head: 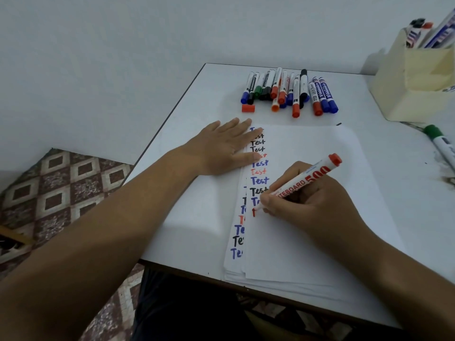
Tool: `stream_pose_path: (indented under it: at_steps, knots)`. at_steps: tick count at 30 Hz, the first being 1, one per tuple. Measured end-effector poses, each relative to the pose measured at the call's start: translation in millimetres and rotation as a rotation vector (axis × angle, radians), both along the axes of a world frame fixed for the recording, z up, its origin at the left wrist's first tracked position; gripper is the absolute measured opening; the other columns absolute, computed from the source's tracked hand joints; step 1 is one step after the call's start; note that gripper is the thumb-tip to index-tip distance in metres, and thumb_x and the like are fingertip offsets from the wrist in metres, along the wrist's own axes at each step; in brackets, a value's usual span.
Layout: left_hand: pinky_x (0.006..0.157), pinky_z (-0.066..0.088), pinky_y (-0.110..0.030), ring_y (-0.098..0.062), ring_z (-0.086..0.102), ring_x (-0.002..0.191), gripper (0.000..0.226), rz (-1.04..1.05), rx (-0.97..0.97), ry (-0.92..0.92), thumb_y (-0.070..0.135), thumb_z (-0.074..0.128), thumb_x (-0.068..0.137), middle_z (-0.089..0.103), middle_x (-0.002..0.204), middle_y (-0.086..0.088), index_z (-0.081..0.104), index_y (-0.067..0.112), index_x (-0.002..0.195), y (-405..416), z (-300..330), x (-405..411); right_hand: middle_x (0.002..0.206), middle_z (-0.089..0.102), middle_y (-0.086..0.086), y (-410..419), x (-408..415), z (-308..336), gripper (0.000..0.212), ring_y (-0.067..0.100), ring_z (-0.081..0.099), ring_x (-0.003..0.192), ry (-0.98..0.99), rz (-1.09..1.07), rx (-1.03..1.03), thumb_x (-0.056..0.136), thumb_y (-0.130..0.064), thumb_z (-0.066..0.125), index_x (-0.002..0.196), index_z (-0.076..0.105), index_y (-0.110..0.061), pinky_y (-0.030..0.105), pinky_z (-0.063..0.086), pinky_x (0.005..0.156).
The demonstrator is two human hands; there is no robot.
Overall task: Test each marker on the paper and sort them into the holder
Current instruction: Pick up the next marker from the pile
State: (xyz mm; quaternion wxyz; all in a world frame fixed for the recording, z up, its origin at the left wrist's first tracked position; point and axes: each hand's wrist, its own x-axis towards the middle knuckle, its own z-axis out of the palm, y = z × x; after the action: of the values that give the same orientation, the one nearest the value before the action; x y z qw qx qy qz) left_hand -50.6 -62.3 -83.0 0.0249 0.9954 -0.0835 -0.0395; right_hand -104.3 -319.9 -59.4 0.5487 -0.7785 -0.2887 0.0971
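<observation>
My right hand (312, 200) grips a red whiteboard marker (305, 179), its tip touching the paper (307, 242) where a red stroke begins below a column of "Test" words in blue, black and red. My left hand (221, 146) lies flat with straight fingers on the paper's upper left edge. The marker's red cap (248, 108) lies loose near a pile of several capped markers (288, 91) at the table's far side. A cream holder (416, 77) at the far right has several markers standing in it.
A green-capped marker (440, 143) lies alone at the right edge beside crumpled tissue (445, 168). The white table (187, 212) stands against a pale wall; patterned floor tiles (54, 193) show to the left. More sheets lie stacked under the top one.
</observation>
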Motion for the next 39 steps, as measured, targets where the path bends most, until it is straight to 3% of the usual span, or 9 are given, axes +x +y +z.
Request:
stream_pose_path:
  at_steps: [3,8,13,18,22,26,39]
  knots:
    - [0.124,0.001,-0.042,-0.010,-0.007,0.153,0.074,-0.001,0.002,0.002,0.077,0.015,0.092,-0.007,0.167,0.012,-0.003,0.045,0.156,0.0,0.8,-0.5,0.081,0.072,-0.006,1.4,-1.1,-0.1,0.013,0.018,0.071,0.078,-0.001,0.003,-0.001,0.083,-0.019,0.083,0.078,0.074,-0.025,0.043,0.058,0.075]
    - [0.124,0.000,-0.041,-0.010,-0.008,0.153,0.073,0.001,-0.002,0.006,0.076,0.016,0.093,-0.007,0.167,0.012,-0.003,0.045,0.156,-0.4,1.7,-1.6,0.079,0.071,-0.008,1.8,-2.3,-1.1,0.013,0.010,0.068,0.075,-0.047,0.023,-0.021,0.084,-0.015,0.081,0.079,0.072,-0.023,0.018,0.052,0.063]
    - [0.124,-0.001,-0.041,-0.010,-0.008,0.153,0.073,0.005,0.004,0.009,0.076,0.016,0.093,-0.007,0.167,0.012,-0.003,0.045,0.156,-0.8,2.0,-1.1,0.078,0.072,0.001,-1.3,0.2,-1.0,0.011,0.022,0.071,0.077,0.011,-0.024,0.048,0.086,-0.014,0.079,0.080,0.071,-0.018,0.050,0.058,0.077]
    - [0.124,-0.001,-0.041,-0.010,-0.008,0.153,0.074,0.004,0.007,0.020,0.075,0.015,0.093,-0.008,0.167,0.011,-0.004,0.043,0.157,-1.9,4.1,-2.5,0.079,0.072,-0.007,-0.8,-5.2,-0.6,0.012,0.014,0.071,0.077,-0.007,0.036,0.011,0.085,-0.011,0.079,0.080,0.072,-0.020,0.028,0.057,0.068]
    - [0.124,-0.001,-0.041,-0.011,-0.008,0.153,0.074,0.007,0.006,0.024,0.075,0.016,0.093,-0.008,0.167,0.011,-0.004,0.042,0.157,-2.2,5.2,-3.1,0.081,0.073,-0.005,-1.0,-5.8,-2.0,0.015,0.016,0.071,0.079,-0.021,0.057,0.005,0.084,-0.008,0.080,0.078,0.072,-0.019,0.031,0.058,0.070]
    - [0.124,-0.002,-0.041,-0.011,-0.009,0.153,0.074,0.001,0.008,0.029,0.075,0.015,0.093,-0.009,0.167,0.010,-0.005,0.043,0.157,-1.2,4.6,-2.2,0.078,0.072,-0.009,-1.1,-5.3,-1.2,0.015,0.012,0.070,0.077,-0.029,0.027,0.002,0.084,-0.010,0.080,0.078,0.072,-0.021,0.021,0.055,0.066]
    - [0.124,-0.002,-0.041,-0.011,-0.009,0.153,0.074,0.007,0.008,0.037,0.074,0.016,0.093,-0.009,0.167,0.010,-0.004,0.042,0.157,-3.0,6.4,-3.8,0.075,0.071,-0.009,-1.7,-6.2,1.4,0.013,0.007,0.068,0.072,-0.010,-0.003,0.020,0.083,-0.008,0.079,0.077,0.071,-0.016,0.012,0.048,0.062]
